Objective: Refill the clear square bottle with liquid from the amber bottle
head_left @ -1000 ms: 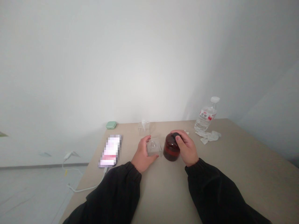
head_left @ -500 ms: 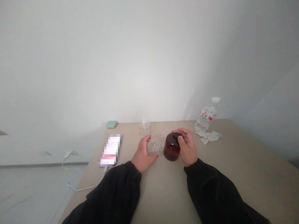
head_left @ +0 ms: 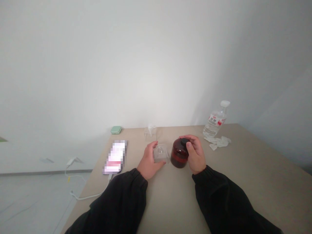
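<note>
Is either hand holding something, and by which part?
Right hand: the dark red bottle, held at its right side and shoulder, beside the black cap. Left hand: the clear box, held around its sides.

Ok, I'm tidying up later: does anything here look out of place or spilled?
The crumpled white tissue beside the water bottle looks odd: it lies loose, apparently discarded. I see no spill around the dark red container in the right hand.

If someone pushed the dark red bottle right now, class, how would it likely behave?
The dark red bottle looks squat and broad-based, so on its base it would probably slide rather than tip. Its glossy surface may be somewhat slippery. Its rounded sides suggest it could roll if laid down.
</note>
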Action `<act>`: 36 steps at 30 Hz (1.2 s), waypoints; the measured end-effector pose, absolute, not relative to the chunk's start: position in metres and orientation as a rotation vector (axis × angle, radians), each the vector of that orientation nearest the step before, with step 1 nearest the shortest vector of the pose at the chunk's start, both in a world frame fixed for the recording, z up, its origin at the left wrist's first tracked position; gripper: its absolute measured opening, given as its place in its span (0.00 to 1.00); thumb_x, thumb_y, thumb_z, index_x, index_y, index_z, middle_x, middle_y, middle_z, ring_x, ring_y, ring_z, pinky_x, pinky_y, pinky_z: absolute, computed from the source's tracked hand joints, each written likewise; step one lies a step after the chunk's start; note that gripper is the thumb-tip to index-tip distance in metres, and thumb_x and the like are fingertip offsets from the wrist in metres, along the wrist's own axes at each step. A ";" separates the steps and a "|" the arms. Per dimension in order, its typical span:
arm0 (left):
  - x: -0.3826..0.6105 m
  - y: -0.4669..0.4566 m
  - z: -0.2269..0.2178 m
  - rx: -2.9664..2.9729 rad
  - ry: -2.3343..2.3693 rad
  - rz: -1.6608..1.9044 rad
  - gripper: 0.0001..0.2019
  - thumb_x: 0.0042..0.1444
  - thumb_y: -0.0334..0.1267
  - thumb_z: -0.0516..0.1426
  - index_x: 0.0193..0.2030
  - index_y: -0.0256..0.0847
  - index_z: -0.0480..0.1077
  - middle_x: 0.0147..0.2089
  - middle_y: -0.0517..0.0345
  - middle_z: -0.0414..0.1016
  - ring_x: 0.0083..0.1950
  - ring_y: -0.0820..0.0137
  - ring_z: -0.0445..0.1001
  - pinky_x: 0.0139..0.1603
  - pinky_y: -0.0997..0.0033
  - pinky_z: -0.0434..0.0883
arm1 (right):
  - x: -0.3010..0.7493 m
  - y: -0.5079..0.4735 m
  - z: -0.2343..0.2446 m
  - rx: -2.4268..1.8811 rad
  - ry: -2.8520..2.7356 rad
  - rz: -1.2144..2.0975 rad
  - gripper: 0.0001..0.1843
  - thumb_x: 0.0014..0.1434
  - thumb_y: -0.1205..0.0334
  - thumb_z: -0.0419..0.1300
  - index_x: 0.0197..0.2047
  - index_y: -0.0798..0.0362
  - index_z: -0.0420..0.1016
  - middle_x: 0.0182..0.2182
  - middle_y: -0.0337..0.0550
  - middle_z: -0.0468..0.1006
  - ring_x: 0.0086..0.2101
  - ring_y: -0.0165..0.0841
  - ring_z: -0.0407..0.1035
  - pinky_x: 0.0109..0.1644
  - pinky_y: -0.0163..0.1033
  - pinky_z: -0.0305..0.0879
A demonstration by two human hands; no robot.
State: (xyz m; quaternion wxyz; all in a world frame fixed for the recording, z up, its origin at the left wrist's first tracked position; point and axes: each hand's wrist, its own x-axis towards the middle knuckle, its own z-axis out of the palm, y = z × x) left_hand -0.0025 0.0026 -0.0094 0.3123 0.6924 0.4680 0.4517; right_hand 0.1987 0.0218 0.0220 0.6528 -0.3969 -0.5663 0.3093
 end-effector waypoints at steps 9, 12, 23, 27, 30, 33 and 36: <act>-0.003 0.004 -0.013 1.825 1.214 1.207 0.39 0.45 0.32 0.65 0.63 0.44 0.51 0.61 0.46 0.59 0.62 0.56 0.62 0.65 0.49 0.59 | 0.200 0.024 0.018 -0.848 -1.278 0.713 0.13 0.62 0.50 0.56 0.46 0.47 0.70 0.43 0.45 0.76 0.44 0.39 0.70 0.51 0.48 0.66; -0.003 0.004 -0.013 1.826 1.206 1.208 0.39 0.46 0.32 0.65 0.63 0.44 0.51 0.61 0.46 0.59 0.62 0.56 0.62 0.64 0.48 0.59 | 0.200 0.024 0.018 -0.870 -1.266 0.700 0.12 0.64 0.50 0.55 0.46 0.47 0.71 0.43 0.45 0.76 0.44 0.39 0.70 0.51 0.48 0.66; -0.003 0.004 -0.011 1.836 1.222 1.191 0.38 0.46 0.32 0.65 0.62 0.43 0.52 0.61 0.46 0.59 0.62 0.56 0.62 0.65 0.49 0.59 | 0.199 0.024 0.018 -0.859 -1.247 0.722 0.14 0.64 0.49 0.53 0.45 0.48 0.71 0.43 0.46 0.76 0.44 0.39 0.70 0.50 0.49 0.67; -0.002 0.003 -0.010 1.846 1.227 1.198 0.38 0.46 0.32 0.65 0.62 0.43 0.52 0.60 0.47 0.59 0.62 0.56 0.62 0.64 0.48 0.59 | 0.199 0.023 0.019 -0.846 -1.276 0.722 0.14 0.61 0.50 0.57 0.46 0.47 0.70 0.43 0.46 0.76 0.44 0.39 0.70 0.51 0.48 0.66; -0.002 0.003 -0.010 1.847 1.235 1.183 0.38 0.46 0.32 0.64 0.62 0.43 0.52 0.60 0.47 0.59 0.62 0.56 0.62 0.64 0.48 0.59 | 0.199 0.023 0.019 -0.863 -1.269 0.704 0.13 0.64 0.50 0.54 0.45 0.48 0.71 0.43 0.46 0.76 0.44 0.39 0.70 0.51 0.48 0.66; -0.002 0.003 -0.010 1.850 1.223 1.193 0.37 0.46 0.32 0.65 0.62 0.44 0.53 0.60 0.47 0.60 0.62 0.56 0.62 0.65 0.49 0.59 | 0.199 0.022 0.020 -0.856 -1.262 0.715 0.13 0.64 0.49 0.54 0.45 0.48 0.71 0.43 0.46 0.76 0.44 0.39 0.70 0.51 0.48 0.66; -0.003 0.004 -0.010 1.851 1.221 1.200 0.37 0.46 0.32 0.65 0.62 0.44 0.53 0.60 0.48 0.60 0.62 0.56 0.62 0.65 0.49 0.59 | 0.199 0.022 0.020 -0.850 -1.276 0.723 0.14 0.61 0.50 0.57 0.46 0.47 0.70 0.43 0.45 0.75 0.44 0.39 0.70 0.51 0.49 0.65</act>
